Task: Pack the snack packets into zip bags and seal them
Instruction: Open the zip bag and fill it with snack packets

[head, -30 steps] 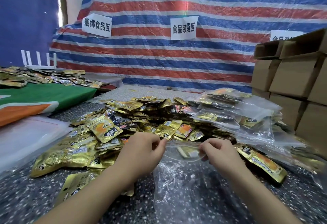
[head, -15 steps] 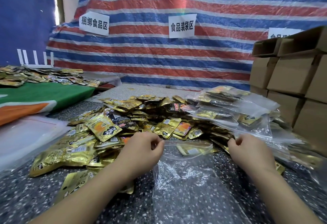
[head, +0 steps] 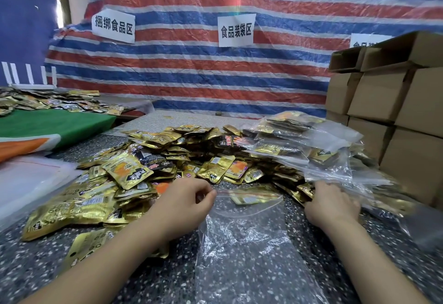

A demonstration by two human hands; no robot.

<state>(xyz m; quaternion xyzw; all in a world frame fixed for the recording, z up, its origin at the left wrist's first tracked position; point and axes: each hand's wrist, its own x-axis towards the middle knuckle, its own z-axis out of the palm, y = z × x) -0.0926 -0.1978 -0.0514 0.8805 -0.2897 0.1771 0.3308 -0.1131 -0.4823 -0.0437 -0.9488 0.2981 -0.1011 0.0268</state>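
Observation:
A clear zip bag [head: 244, 243] with a red zip line lies flat on the speckled table between my arms, its mouth facing away from me. My left hand [head: 184, 205] pinches the left end of the mouth. One gold packet [head: 249, 199] shows at the mouth. A big heap of gold snack packets [head: 167, 159] spreads behind and to the left. My right hand [head: 333, 207] is at the heap's right edge, fingers curled down onto gold packets there, with the fingertips hidden.
Filled clear bags [head: 299, 145] are piled at the right rear, partly over my right hand. Stacked cardboard boxes [head: 395, 102] stand along the right. A white stack of plastic [head: 28, 179] lies at the left, with a green cloth [head: 55, 126] and more packets beyond. A striped tarp hangs behind.
My right hand let go of the bag's mouth and moved right to the packets under the filled bags. My left hand kept its pinch on the bag's left end.

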